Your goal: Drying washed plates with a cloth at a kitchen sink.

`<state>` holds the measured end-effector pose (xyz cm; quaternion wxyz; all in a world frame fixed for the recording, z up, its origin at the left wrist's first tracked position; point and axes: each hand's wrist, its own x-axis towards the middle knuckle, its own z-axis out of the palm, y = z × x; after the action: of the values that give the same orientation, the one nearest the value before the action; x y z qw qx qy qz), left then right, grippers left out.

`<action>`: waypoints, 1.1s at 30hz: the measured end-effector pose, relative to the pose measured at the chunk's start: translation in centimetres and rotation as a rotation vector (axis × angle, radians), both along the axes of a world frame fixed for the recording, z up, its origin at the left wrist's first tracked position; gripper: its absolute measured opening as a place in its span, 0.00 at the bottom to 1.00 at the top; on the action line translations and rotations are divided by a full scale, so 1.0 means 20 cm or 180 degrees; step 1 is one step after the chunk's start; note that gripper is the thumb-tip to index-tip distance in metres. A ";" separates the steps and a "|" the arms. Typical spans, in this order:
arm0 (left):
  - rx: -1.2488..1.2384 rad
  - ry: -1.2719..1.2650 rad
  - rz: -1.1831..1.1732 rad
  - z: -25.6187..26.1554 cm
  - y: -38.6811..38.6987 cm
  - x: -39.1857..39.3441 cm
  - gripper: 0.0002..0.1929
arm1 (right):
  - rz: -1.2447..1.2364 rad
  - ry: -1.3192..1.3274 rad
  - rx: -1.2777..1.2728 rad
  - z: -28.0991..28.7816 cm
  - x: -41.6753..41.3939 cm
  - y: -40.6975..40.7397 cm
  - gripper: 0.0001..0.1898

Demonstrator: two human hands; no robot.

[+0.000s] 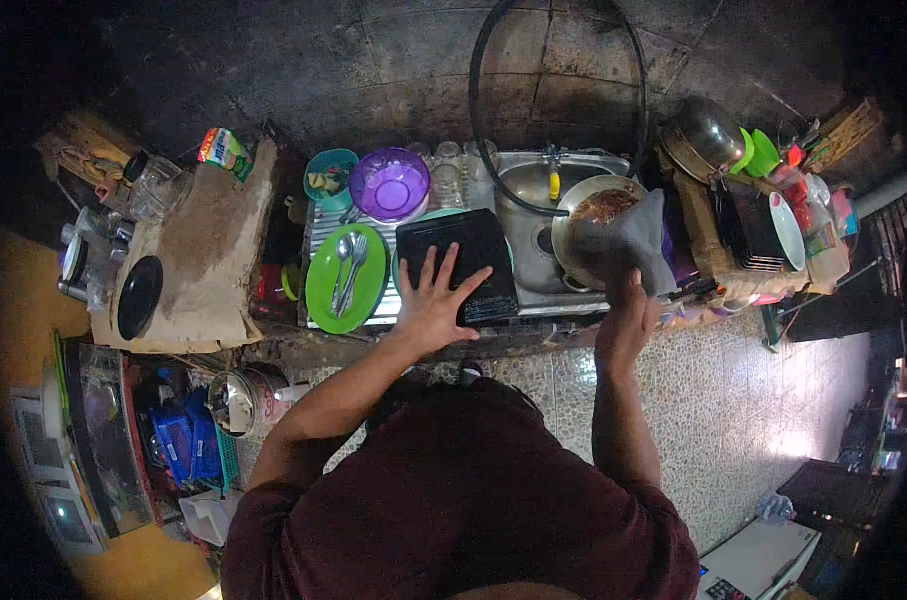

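Note:
My left hand [437, 304] lies with fingers spread on a stack of black square plates [483, 232], on the ribbed drainboard of the sink. My right hand [627, 326] grips a flat, dark grey piece [633, 244], blurred, that looks like a square plate. It is tilted over a round metal pan [570, 244] with brown residue inside. That pan sits over the right part of the steel sink basin [525, 225]. Left of the stack, a green oval plate [320, 296] carries a spoon and forks [352, 270].
Behind the plates stand a purple bowl [390, 184], a teal bowl [322, 199] with scraps and several glasses [447, 176]. A black hose [487, 45] loops down into the basin near the yellow-tipped tap [555, 184]. More black plates [742, 225] stand on the right-hand counter.

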<state>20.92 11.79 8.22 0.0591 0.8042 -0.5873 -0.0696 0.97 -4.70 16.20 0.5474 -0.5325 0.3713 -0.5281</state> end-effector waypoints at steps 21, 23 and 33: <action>-0.0813 -0.0819 -0.0233 -0.14 0.16 0.04 0.35 | 0.0334 0.0288 0.0091 -0.04 0.01 -0.07 0.27; -0.0870 -0.0817 -0.0211 -0.12 0.17 0.05 0.34 | 0.0210 0.0379 0.0158 -0.03 0.02 -0.07 0.27; -0.1817 -0.0693 0.0144 -0.09 0.09 0.19 0.23 | 0.0443 0.0030 0.0251 -0.12 0.04 -0.06 0.25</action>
<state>24.72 13.60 6.42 0.2209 0.7706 -0.5680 0.1862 1.77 -5.81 13.74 0.6016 -0.5376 0.3565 -0.4712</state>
